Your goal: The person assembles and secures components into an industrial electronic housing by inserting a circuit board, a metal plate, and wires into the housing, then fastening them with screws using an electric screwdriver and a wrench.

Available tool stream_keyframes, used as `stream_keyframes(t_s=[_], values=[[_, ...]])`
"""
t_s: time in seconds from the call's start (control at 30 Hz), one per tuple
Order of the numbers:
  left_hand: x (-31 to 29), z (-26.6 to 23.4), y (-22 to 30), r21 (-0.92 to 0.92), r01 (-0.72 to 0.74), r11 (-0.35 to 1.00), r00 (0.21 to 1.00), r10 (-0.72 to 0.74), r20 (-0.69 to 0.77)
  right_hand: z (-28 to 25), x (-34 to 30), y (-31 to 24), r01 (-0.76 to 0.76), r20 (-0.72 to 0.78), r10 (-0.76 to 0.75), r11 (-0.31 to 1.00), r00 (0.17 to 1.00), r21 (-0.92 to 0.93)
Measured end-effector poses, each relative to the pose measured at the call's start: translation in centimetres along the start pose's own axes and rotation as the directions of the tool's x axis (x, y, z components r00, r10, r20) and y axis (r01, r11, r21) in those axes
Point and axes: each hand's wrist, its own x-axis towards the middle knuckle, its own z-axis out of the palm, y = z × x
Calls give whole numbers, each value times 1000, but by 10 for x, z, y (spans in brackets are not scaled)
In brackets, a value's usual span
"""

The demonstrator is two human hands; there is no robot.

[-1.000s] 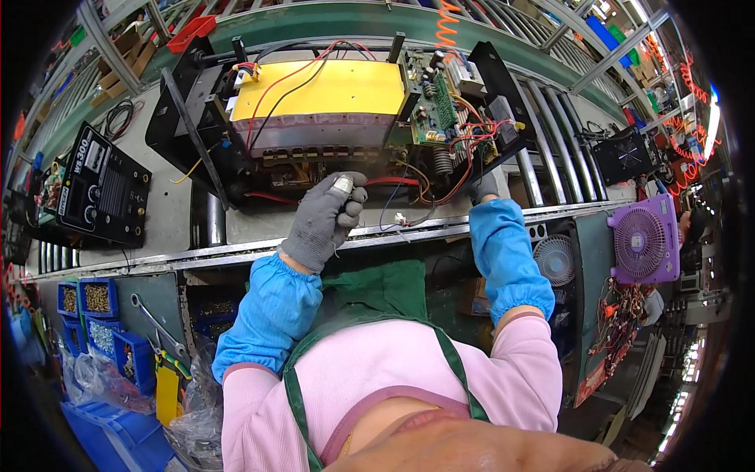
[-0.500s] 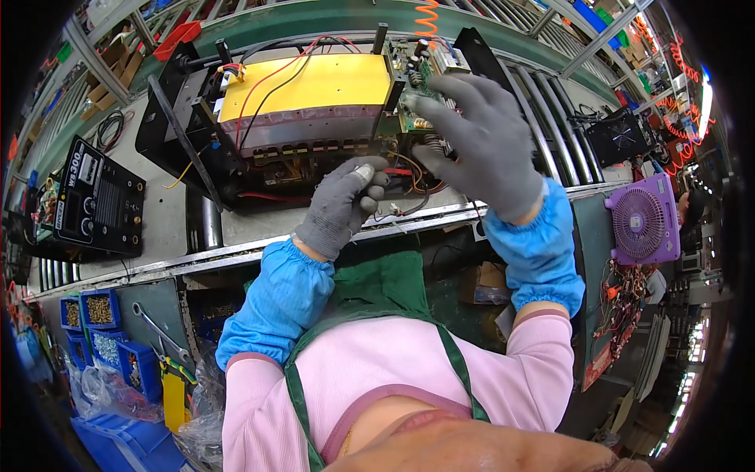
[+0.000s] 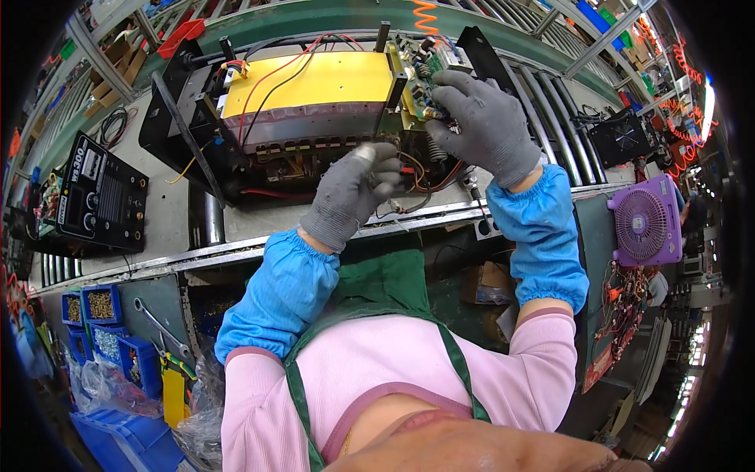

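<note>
On the roller line [image 3: 544, 118] stands an open black machine [image 3: 314, 124]. A yellow sheet [image 3: 314, 85] lies over its middle, and to the right of this is a green circuit board [image 3: 421, 79]. At the board is the gloved right hand [image 3: 489, 126], fingers bent, thumb apart; whether it grips, I cannot tell. The left hand [image 3: 346, 193], half curled, is near thin wires [image 3: 425, 185]; its grip is also unclear.

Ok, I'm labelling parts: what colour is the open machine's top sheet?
The top sheet is yellow, clearest in the head view.
</note>
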Motion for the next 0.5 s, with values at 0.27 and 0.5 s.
stream_keyframes(t_s=[0.27, 0.5], values=[[-32, -36, 15, -365, -143, 920, 982, 86, -170, -3, 8, -16, 76, -5, -77, 995, 997, -71], [-147, -152, 47, -78, -458, 885, 830, 395, -393, -4, 4, -15, 134, 104, -119, 980, 987, -148]])
